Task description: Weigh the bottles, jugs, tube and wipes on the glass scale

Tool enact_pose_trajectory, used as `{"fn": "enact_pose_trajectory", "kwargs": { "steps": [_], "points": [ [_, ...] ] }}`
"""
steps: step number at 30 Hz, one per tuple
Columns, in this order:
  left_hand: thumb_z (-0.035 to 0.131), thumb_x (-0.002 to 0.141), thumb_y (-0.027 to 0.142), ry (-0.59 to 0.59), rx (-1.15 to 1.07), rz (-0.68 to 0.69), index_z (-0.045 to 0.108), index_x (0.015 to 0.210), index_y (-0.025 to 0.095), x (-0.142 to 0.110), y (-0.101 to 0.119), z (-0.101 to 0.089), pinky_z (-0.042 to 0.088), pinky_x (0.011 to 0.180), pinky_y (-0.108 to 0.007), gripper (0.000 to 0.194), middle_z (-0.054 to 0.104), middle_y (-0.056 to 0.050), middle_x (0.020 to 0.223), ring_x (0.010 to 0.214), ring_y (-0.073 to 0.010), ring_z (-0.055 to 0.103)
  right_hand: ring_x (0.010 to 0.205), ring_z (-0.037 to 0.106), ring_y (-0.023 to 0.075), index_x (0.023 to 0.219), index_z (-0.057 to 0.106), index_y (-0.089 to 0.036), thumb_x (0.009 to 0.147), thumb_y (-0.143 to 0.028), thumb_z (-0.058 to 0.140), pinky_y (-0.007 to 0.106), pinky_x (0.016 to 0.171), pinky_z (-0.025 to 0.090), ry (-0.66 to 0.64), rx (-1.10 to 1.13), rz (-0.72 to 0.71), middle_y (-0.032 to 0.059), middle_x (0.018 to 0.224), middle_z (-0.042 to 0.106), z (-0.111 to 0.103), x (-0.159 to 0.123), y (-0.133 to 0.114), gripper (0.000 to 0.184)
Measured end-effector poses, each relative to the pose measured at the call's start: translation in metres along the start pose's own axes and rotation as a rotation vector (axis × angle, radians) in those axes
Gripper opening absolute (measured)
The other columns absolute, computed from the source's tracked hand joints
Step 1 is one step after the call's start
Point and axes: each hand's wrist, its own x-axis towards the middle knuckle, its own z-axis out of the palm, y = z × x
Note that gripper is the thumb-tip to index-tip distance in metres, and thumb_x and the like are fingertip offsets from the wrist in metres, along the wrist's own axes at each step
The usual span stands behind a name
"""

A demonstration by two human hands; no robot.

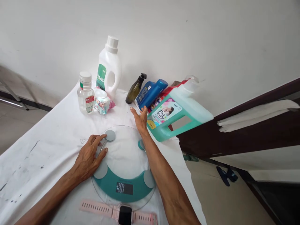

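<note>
A round glass scale [124,170] with a teal band and a dark display lies on the white cloth. My left hand [90,156] rests on its left rim, fingers curled over the edge. My right hand [140,118] reaches past the scale with fingers stretched out, touching the teal detergent jug [180,115], which lies tilted on its side at the table's right edge. A pink smartwatch [122,214] lies flat in front of the scale.
At the back stand a tall white bottle [109,68], a clear bottle [86,93], a wipes pack [103,103], a dark spray bottle [136,89] and a blue bottle [152,92]. The table [35,147] drops off at right to the floor, with blue slippers [226,175].
</note>
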Motion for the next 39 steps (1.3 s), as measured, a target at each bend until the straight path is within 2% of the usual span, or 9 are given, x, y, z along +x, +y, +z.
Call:
{"fn": "enact_pose_trajectory", "kwargs": {
  "steps": [5,10,13,17,22,25,27,31,39],
  "points": [
    [0.054,0.103,0.037,-0.006,-0.024,-0.005,0.054,0.144,0.029,0.002,0.001,0.000,0.062,0.087,-0.045,0.042,0.062,-0.009,0.124,0.101,-0.0250,0.071,0.149,0.047,0.0365,0.158,0.033,-0.011,0.074,-0.066,0.078,0.053,0.123,0.038,-0.062,0.004,0.005,0.0276,0.164,0.039,0.026,0.028,-0.004,0.110],
    [0.053,0.104,0.037,-0.005,-0.015,-0.002,0.054,0.144,0.030,0.002,-0.001,0.001,0.063,0.081,-0.043,0.041,0.062,-0.009,0.124,0.096,-0.0242,0.071,0.144,0.053,0.0343,0.147,0.050,-0.016,0.073,-0.059,0.082,0.054,0.120,0.042,-0.163,0.007,-0.015,0.0220,0.154,0.055,0.039,0.022,-0.011,0.091],
    [0.052,0.105,0.038,0.018,-0.006,0.005,0.053,0.146,0.031,0.001,-0.003,0.004,0.063,0.079,-0.042,0.042,0.062,-0.009,0.124,0.094,-0.0241,0.071,0.139,0.058,0.0350,0.140,0.054,-0.019,0.074,-0.057,0.081,0.057,0.113,0.049,-0.199,0.001,-0.026,0.0212,0.149,0.059,0.020,-0.001,-0.017,0.080],
    [0.052,0.105,0.040,0.026,0.025,0.013,0.053,0.145,0.030,0.001,-0.004,0.004,0.064,0.080,-0.042,0.041,0.063,-0.008,0.126,0.097,-0.0246,0.072,0.135,0.061,0.0323,0.128,0.059,-0.023,0.079,-0.061,0.078,0.055,0.110,0.053,-0.206,-0.025,-0.075,0.0172,0.143,0.064,-0.035,-0.045,-0.025,0.065],
    [0.051,0.105,0.043,0.038,0.045,0.018,0.056,0.143,0.030,0.002,-0.003,0.003,0.064,0.079,-0.040,0.041,0.064,-0.007,0.124,0.095,-0.0239,0.073,0.127,0.064,0.0320,0.115,0.065,-0.023,0.081,-0.064,0.076,0.053,0.103,0.056,-0.072,-0.092,-0.010,0.0132,0.126,0.070,-0.103,-0.088,-0.027,0.055],
    [0.050,0.105,0.046,0.046,0.048,0.016,0.056,0.144,0.030,0.001,-0.003,0.003,0.064,0.077,-0.038,0.042,0.064,-0.007,0.123,0.091,-0.0226,0.073,0.120,0.064,0.0315,0.113,0.062,-0.021,0.079,-0.068,0.077,0.052,0.100,0.057,0.144,-0.121,-0.003,0.0133,0.123,0.067,-0.123,-0.094,-0.025,0.060],
    [0.050,0.105,0.048,0.049,0.055,0.014,0.057,0.144,0.030,0.001,-0.003,0.003,0.065,0.076,-0.038,0.042,0.065,-0.007,0.121,0.090,-0.0220,0.073,0.119,0.063,0.0311,0.121,0.056,-0.021,0.078,-0.068,0.077,0.053,0.100,0.056,0.279,-0.112,-0.020,0.0147,0.127,0.064,-0.125,-0.091,-0.025,0.068],
    [0.050,0.105,0.049,0.057,0.063,0.027,0.059,0.142,0.030,0.002,-0.002,0.003,0.065,0.073,-0.036,0.042,0.066,-0.006,0.119,0.088,-0.0218,0.073,0.133,0.054,0.0327,0.142,0.043,-0.017,0.081,-0.067,0.076,0.054,0.112,0.049,0.368,-0.100,-0.093,0.0199,0.140,0.053,-0.111,-0.078,-0.028,0.085],
    [0.051,0.105,0.047,0.075,0.050,0.029,0.058,0.142,0.032,0.002,-0.003,0.004,0.066,0.074,-0.036,0.041,0.066,-0.005,0.124,0.093,-0.0228,0.075,0.131,0.050,0.0342,0.138,0.046,-0.017,0.082,-0.069,0.071,0.059,0.113,0.048,0.462,-0.198,-0.096,0.0190,0.137,0.047,-0.090,-0.064,-0.031,0.080]
  ]
}}
